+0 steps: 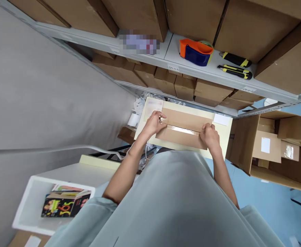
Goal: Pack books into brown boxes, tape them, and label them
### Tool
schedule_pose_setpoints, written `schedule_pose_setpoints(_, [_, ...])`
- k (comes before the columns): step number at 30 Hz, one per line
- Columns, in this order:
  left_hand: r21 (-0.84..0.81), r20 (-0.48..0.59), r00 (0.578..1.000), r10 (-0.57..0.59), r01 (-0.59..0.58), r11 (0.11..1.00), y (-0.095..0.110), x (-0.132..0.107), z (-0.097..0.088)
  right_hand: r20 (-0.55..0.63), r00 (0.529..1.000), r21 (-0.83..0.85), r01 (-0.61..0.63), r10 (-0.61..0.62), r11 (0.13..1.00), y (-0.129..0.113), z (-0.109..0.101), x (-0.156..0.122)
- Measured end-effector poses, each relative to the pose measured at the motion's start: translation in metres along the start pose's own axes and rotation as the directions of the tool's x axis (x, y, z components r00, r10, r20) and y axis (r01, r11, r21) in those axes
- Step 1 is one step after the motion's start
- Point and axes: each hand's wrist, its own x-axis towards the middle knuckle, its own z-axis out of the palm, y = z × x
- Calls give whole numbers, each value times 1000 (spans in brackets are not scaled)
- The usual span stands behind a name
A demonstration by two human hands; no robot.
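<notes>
A flat brown cardboard box (183, 139) lies in front of me on a pale yellow tabletop (224, 137). Along its middle seam runs a strip of shiny clear packing tape (182, 129), stretched between my hands. My left hand (155, 123) is closed at the box's left end, its fingers pinching a shiny bit of the tape. At the right end, my right hand (210, 135) has its fingers curled in a pinch on the tape's other end, close against the cardboard. What lies under the fingertips is partly hidden.
Above the table, a shelf holds an orange and blue tape dispenser (196, 52), two utility knives (235, 67) and cardboard boxes (191, 17). At right stands a large open carton (244, 144) with smaller boxes. A white bin (24, 206) with books stands lower left.
</notes>
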Motion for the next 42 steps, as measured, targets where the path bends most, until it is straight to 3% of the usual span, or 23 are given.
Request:
schedule_pose_setpoints(6, [22, -28, 998, -55, 56, 998, 2, 0, 5, 5, 1000, 12, 21, -21, 1000, 3, 4, 0])
schedule_pose_setpoints(17, [47, 7, 1000, -15, 14, 999, 3, 3, -2, -6, 1000, 54, 7, -7, 998, 3, 6, -9])
schedule_pose_setpoints(23, [1, -50, 998, 49, -49, 999, -1, -7, -2, -193, 979, 172, 94, -60, 981, 5, 30, -20])
schedule_pose_setpoints(26, [-15, -28, 998, 58, -58, 998, -10, -6, 2, -335, 923, 301, 294, -188, 907, 17, 44, -20])
schedule_pose_setpoints(28, [-9, -14, 997, 78, -78, 997, -15, 0, 3, -359, 903, 284, 348, -237, 893, 25, 44, -16])
schedule_pose_setpoints(30, [-10, -34, 992, 117, -118, 993, -12, 7, -2, -344, 903, 229, 345, -256, 910, 28, 31, -11])
schedule_pose_setpoints(33, [-47, -88, 972, 217, -222, 974, 8, 18, -22, -367, 885, 146, 360, -288, 921, 12, -13, -1])
schedule_pose_setpoints(38, [-106, -204, 907, 369, -396, 912, 72, 36, -69, -407, 796, -81, 456, -447, 886, -58, -107, 34])
schedule_pose_setpoints(42, [-93, -260, 863, 433, -468, 879, 116, 44, -97, -354, 767, -260, 469, -535, 844, -122, -161, 66])
